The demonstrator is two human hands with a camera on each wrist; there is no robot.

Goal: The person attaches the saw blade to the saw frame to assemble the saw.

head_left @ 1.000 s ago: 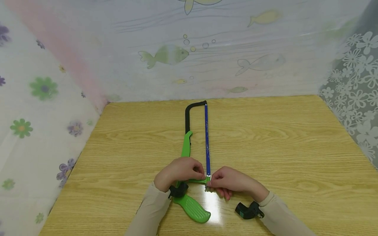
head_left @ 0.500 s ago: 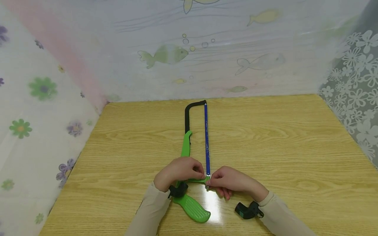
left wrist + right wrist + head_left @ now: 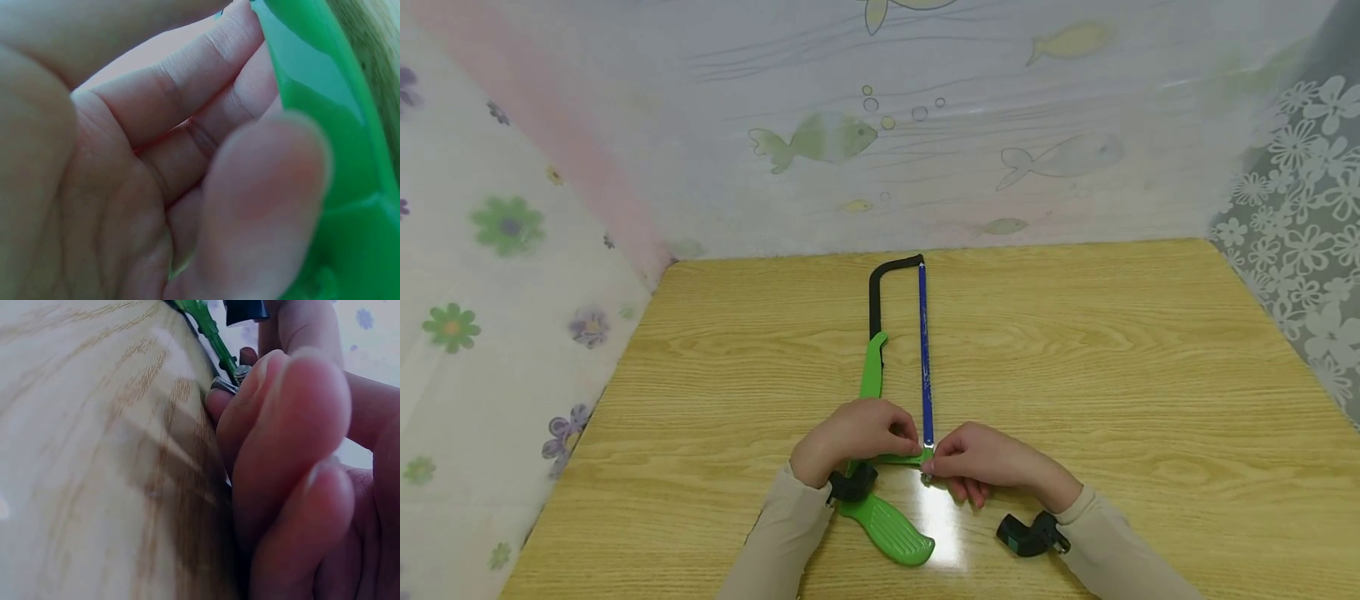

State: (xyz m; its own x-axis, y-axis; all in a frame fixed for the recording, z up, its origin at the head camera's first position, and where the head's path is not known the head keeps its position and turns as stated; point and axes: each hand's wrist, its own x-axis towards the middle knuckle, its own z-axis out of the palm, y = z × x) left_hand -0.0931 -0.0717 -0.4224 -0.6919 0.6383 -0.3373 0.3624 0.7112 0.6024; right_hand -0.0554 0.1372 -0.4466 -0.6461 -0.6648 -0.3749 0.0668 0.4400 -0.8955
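Observation:
A hacksaw lies flat on the table, its green handle [image 3: 891,529] toward me and its black front frame [image 3: 876,302] pointing away. The blue blade [image 3: 927,358] runs along its right side. My left hand [image 3: 865,429] grips the frame by the lower green arm, fingertips close to the blade's near end. In the left wrist view its fingers [image 3: 206,75] curl against the green frame [image 3: 331,94]. At the near end of the blade, my right hand [image 3: 988,457] pinches a small metal wing nut [image 3: 224,385]. Fingertips partly cover the nut.
A wood-grain table [image 3: 1112,358] carries the saw. Behind it hangs a pale sheet with fish drawings [image 3: 835,137], and flowered sheets stand at both sides. A black wrist camera [image 3: 853,482] sits over the saw's handle; another [image 3: 1030,535] is at the right wrist.
The wing nut has turned: its wings showed spread wide a second ago and look narrow now. My right fingertips shifted slightly. The left hand and the saw stay in place.

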